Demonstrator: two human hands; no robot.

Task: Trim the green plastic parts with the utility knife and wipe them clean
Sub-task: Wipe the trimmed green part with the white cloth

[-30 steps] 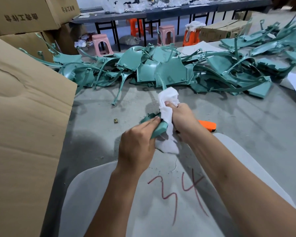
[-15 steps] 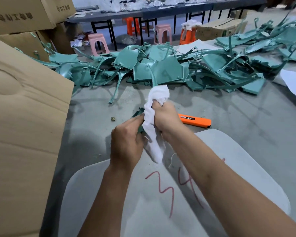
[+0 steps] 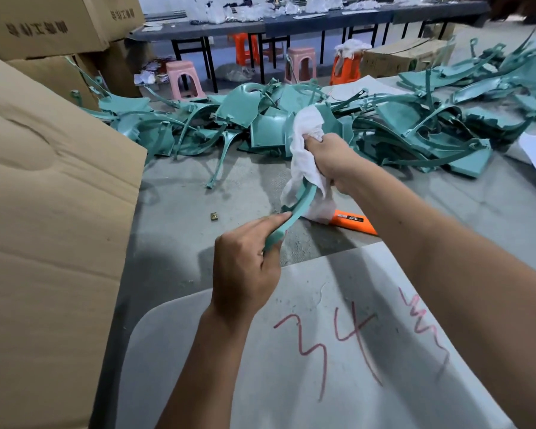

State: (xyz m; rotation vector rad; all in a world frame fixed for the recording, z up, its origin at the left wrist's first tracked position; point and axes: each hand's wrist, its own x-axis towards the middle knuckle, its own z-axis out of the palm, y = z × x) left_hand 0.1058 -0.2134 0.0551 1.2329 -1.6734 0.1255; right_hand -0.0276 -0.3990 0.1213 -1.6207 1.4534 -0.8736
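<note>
My left hand (image 3: 245, 261) grips the near end of a curved green plastic strip (image 3: 294, 212). The strip's far end runs up into a white rag (image 3: 305, 150), which my right hand (image 3: 331, 157) clutches and wraps around the strip. An orange utility knife (image 3: 353, 222) lies on the grey floor just behind the rag, partly hidden by it and by my right forearm. A big heap of green plastic parts (image 3: 260, 125) spreads across the floor beyond my hands.
A large cardboard box (image 3: 50, 212) stands close on the left, more boxes (image 3: 44, 23) behind it. A grey-white board (image 3: 322, 351) with red marks lies under my arms. A small brass piece (image 3: 214, 216) sits on the floor. Stools (image 3: 183, 78) and tables stand at the back.
My right hand has slid the rag away along the strip, up and to the right, baring more of the green strip. The left hand still holds the near end.
</note>
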